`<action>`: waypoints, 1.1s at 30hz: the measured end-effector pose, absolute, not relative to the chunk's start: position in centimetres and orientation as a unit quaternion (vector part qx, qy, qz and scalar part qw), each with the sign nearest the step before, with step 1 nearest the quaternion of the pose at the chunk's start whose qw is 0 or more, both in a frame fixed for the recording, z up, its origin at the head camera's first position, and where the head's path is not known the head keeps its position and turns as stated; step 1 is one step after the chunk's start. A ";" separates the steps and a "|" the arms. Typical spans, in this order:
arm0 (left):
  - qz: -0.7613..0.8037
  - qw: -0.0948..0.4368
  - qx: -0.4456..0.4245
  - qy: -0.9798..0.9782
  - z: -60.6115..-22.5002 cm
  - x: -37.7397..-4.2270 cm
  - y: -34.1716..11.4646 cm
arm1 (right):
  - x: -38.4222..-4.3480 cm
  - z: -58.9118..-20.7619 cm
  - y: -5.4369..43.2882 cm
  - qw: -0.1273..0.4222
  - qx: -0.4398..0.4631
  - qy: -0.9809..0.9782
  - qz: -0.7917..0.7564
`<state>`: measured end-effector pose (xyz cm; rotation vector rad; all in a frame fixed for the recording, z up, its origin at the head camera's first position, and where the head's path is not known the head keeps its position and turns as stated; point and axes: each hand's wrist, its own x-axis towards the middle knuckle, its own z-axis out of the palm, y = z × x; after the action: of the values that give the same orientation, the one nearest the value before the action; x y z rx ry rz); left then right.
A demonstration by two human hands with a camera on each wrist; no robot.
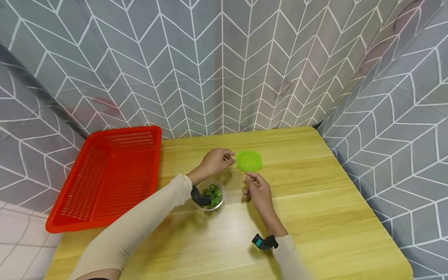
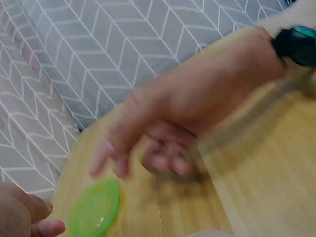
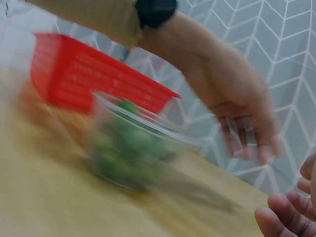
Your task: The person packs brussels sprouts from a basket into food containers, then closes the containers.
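Observation:
A bright green lid (image 1: 249, 161) lies flat on the table in the head view. My left hand (image 1: 214, 162) hovers just left of it, fingers loosely bent and holding nothing. On the near side of the lid is my right hand (image 1: 259, 194), fingers relaxed, index fingertip right at the lid's edge. Below my left wrist stands a clear round tub (image 1: 224, 193), uncovered and partly hidden by the wrist strap. Small round green vegetables (image 3: 133, 143), like Brussels sprouts, fill much of it, blurred in the right wrist view.
A large red plastic basket (image 1: 158, 159) with slotted walls stands at the table's left side. The wooden table (image 1: 325, 202) reaches back to a grey patterned curtain (image 1: 210, 70), which also hangs along the right side.

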<state>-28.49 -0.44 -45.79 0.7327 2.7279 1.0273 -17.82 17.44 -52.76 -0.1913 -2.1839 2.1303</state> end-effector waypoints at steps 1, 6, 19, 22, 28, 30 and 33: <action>0.330 0.074 0.238 0.911 -46.0 -28.8 -0.2 | -18.3 -52.5 18.2 0.053 -0.064 -0.726 0.683; 0.288 0.134 0.214 0.924 -47.0 -30.4 0.6 | -21.1 -52.2 21.6 0.069 -0.060 -0.784 0.614; 0.305 0.183 0.224 0.907 -48.9 -32.7 2.1 | -25.4 -52.8 23.9 0.056 -0.117 -0.800 0.586; 0.322 0.189 0.233 0.898 -49.4 -32.8 1.9 | -25.6 -53.0 23.7 0.071 -0.112 -0.808 0.574; 0.335 0.183 0.264 0.886 -49.9 -33.1 1.6 | -25.8 -53.2 23.5 0.080 -0.103 -0.823 0.553; 0.345 0.181 0.264 0.882 -50.0 -33.1 1.4 | -25.8 -53.3 23.6 0.073 -0.099 -0.821 0.557; 0.367 0.191 0.245 0.877 -49.9 -33.3 1.2 | -25.8 -53.4 23.7 0.060 -0.101 -0.809 0.575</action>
<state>-33.26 1.20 -49.93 0.6877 2.4619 1.0321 -25.80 23.71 -53.37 -0.3060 -2.4501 1.7418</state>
